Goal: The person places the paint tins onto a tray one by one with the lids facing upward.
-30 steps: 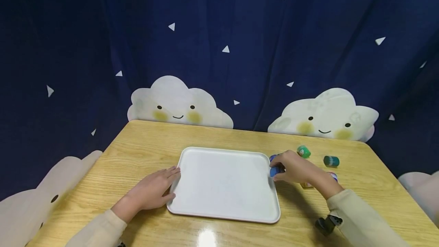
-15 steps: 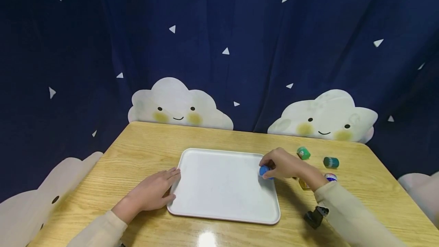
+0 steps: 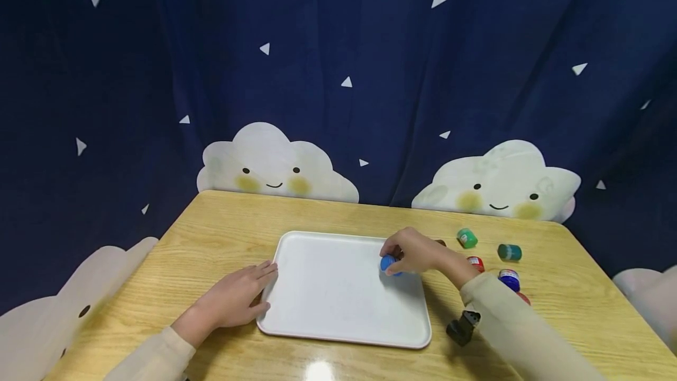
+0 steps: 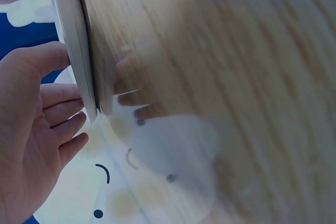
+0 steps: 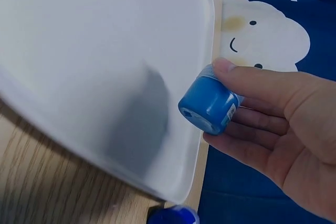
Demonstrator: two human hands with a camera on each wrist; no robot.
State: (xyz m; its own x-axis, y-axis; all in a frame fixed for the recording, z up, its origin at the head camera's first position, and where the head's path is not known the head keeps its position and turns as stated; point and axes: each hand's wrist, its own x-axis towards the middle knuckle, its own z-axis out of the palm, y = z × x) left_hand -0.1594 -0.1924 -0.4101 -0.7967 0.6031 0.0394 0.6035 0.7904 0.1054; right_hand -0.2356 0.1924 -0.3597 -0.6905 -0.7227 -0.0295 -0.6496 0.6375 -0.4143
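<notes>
My right hand [image 3: 415, 250] pinches a small blue paint jar [image 3: 388, 263] between thumb and fingers, above the right part of a white tray [image 3: 333, 293]. In the right wrist view the jar [image 5: 207, 103] is tilted, its base turned towards the camera, and it casts no clear gap to the tray that I can measure. At the tray's left rim lies my left hand [image 3: 238, 296], fingers extended and touching the edge. The left wrist view shows the thumb and fingertips of that hand [image 4: 37, 119] against the tray's rim [image 4: 79, 51].
Several jars lie or stand right of the tray: green [image 3: 467, 238], teal [image 3: 509, 252], red [image 3: 476, 263] and dark blue [image 3: 509, 279]. Another red one is partly hidden by the right sleeve. A dark blue jar [image 5: 173, 215] sits just outside the tray's corner. A patterned curtain [image 3: 338, 34] hangs behind the table.
My right hand has carried the blue paint jar leftward from beside the tray's right edge to over the tray. Red jars have come into view behind the arm. The left hand stays put.
</notes>
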